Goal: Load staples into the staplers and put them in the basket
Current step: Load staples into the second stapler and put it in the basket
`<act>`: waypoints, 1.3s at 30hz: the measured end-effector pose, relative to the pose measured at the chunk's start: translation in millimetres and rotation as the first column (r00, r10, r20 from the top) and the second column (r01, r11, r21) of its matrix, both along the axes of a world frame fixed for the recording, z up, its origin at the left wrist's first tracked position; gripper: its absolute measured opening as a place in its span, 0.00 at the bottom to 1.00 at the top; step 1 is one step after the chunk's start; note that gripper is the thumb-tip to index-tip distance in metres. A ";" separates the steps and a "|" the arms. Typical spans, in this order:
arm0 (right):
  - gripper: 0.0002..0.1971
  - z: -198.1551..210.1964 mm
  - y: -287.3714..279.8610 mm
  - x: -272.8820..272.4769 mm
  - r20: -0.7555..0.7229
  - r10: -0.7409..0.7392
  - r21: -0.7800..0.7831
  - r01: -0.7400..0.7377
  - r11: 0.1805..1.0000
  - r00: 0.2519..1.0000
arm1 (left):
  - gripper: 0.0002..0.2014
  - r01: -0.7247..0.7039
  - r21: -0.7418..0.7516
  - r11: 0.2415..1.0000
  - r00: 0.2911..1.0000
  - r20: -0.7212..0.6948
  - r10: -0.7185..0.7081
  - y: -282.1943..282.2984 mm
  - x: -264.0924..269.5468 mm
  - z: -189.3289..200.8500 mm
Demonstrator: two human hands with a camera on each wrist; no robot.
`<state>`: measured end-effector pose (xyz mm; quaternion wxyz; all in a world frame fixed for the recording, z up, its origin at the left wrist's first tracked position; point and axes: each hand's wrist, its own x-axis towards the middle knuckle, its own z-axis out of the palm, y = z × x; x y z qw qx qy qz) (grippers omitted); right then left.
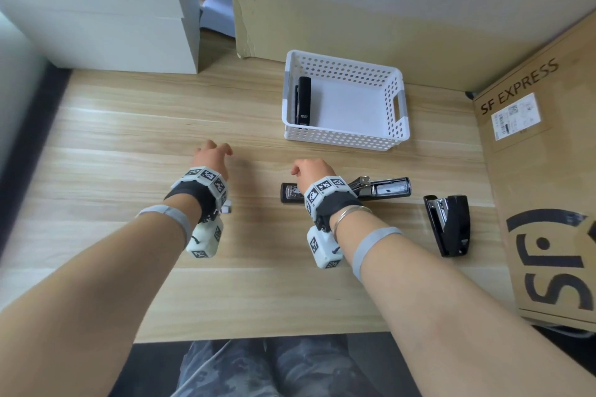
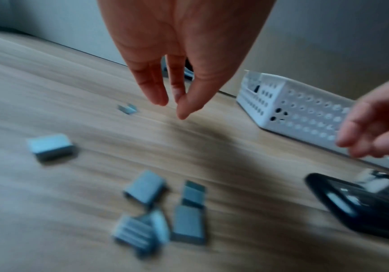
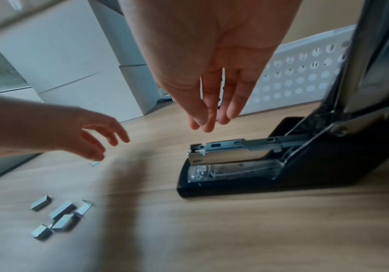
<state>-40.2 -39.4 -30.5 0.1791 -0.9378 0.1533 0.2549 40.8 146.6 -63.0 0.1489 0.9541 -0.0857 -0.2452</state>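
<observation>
A black stapler lies on the table, swung wide open, its metal magazine bare and pointing left. My right hand hovers over its front end, fingers loose and holding nothing. My left hand hangs empty to the left of it, fingers down, above a small staple piece. Several staple strips lie on the wood under my left wrist. A second black stapler lies closed to the right. In the white basket stands a third black stapler.
A large SF Express cardboard box bounds the table on the right. White boxes stand at the back left and a cardboard sheet leans behind the basket. The wooden table reaches to the near edge above my lap.
</observation>
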 end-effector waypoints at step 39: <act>0.08 -5.2 -22.0 -22.1 0.173 -0.293 0.339 0.222 0.914 0.940 | 0.18 -0.066 -0.602 0.796 0.952 -0.278 -0.131 -74.0 -41.1 1.7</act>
